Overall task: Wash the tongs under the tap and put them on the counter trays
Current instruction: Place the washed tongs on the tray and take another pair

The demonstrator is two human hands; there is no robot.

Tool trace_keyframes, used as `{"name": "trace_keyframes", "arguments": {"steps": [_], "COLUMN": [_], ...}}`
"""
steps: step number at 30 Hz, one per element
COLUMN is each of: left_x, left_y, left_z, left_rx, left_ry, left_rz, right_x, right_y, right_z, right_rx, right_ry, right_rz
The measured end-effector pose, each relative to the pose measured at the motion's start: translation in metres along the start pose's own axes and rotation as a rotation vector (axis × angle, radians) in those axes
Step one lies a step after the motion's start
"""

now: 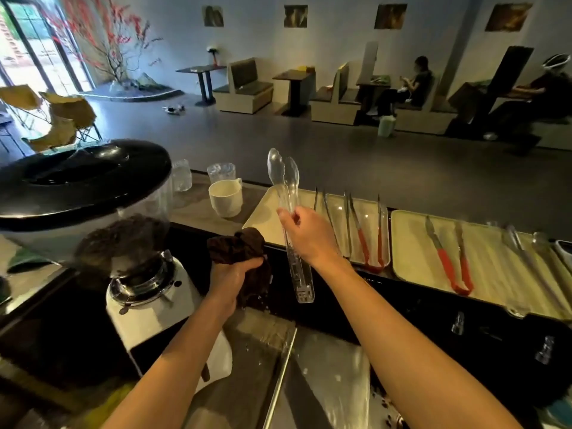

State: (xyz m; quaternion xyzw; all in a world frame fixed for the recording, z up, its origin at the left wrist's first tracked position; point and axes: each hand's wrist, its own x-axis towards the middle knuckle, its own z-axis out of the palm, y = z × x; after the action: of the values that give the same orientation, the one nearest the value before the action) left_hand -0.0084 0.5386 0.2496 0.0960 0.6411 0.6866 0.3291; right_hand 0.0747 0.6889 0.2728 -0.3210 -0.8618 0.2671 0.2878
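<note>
My right hand (pixel 306 233) grips a pair of clear plastic tongs (pixel 286 187) near their middle, tips pointing up and away, hinge end hanging down over the dark counter edge. My left hand (pixel 232 270) is closed on a dark brown cloth (pixel 238 246), just left of the tongs. Beyond my right hand lies a cream tray (pixel 263 215) holding several metal tongs, one pair with red handles (pixel 363 239). A second cream tray (pixel 411 249) to the right holds red-handled tongs (pixel 448 261) and plain metal tongs (pixel 526 252).
A coffee grinder (pixel 123 243) with a black-lidded bean hopper stands close on the left. A white cup (pixel 226 198) and clear measuring jugs (pixel 221 171) sit behind the left tray. The wet steel sink edge (pixel 278 376) runs below my arms. Seated people are far off.
</note>
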Motion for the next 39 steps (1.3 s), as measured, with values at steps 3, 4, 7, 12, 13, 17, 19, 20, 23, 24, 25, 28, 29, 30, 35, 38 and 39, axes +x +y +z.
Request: {"name": "trace_keyframes", "arguments": {"steps": [3,4,7,12,13,17,19,20,23,24,25,28,29,30,35,38,39], "left_x": [0.017,0.023,0.042,0.056,0.058,0.071,0.077,0.08,0.085,0.086,0.088,0.09,0.09,0.089,0.088,0.081,0.078], "left_y": [-0.001,-0.002,-0.007,-0.014,-0.013,-0.014,-0.014,-0.015,-0.02,-0.022,-0.024,-0.026,-0.026,-0.026,-0.025,-0.024,-0.024], "left_z": [0.007,0.008,0.007,0.007,0.007,0.009,0.01,0.009,0.007,0.007,0.007,0.01,0.011,0.011,0.007,0.002,0.0], "left_rx": [0.003,-0.001,-0.008,-0.088,-0.096,-0.127,-0.128,-0.12,-0.111,-0.103,-0.097,-0.092,-0.094,-0.098,-0.142,-0.133,-0.14], "left_ry": [0.05,0.068,0.129,0.141,0.159,0.206,0.227,0.233,0.209,0.199,0.195,0.196,0.19,0.188,0.181,0.189,0.193], "left_rz": [-0.038,-0.043,-0.053,-0.112,-0.104,-0.11,-0.124,-0.129,-0.141,-0.145,-0.144,-0.139,-0.14,-0.146,-0.195,-0.188,-0.178], "right_x": [0.036,0.049,0.083,0.126,0.132,0.153,0.157,0.159,0.166,0.168,0.17,0.172,0.171,0.171,0.157,0.146,0.141], "right_y": [0.008,0.009,0.009,0.013,0.015,0.022,0.028,0.031,0.037,0.037,0.036,0.034,0.034,0.034,0.035,0.031,0.028], "right_z": [0.012,0.017,0.03,0.061,0.068,0.091,0.101,0.106,0.113,0.115,0.116,0.117,0.116,0.116,0.116,0.108,0.105], "right_rx": [-0.074,-0.097,-0.176,-0.267,-0.29,-0.384,-0.409,-0.407,-0.424,-0.44,-0.459,-0.516,-0.529,-0.541,-0.571,-0.582,-0.578], "right_ry": [-0.047,-0.061,-0.117,-0.181,-0.19,-0.224,-0.221,-0.217,-0.214,-0.219,-0.227,-0.247,-0.247,-0.242,-0.2,-0.11,-0.081], "right_rz": [0.034,0.046,0.085,0.112,0.108,0.107,0.102,0.11,0.155,0.162,0.166,0.164,0.158,0.15,0.103,0.069,0.053]}}
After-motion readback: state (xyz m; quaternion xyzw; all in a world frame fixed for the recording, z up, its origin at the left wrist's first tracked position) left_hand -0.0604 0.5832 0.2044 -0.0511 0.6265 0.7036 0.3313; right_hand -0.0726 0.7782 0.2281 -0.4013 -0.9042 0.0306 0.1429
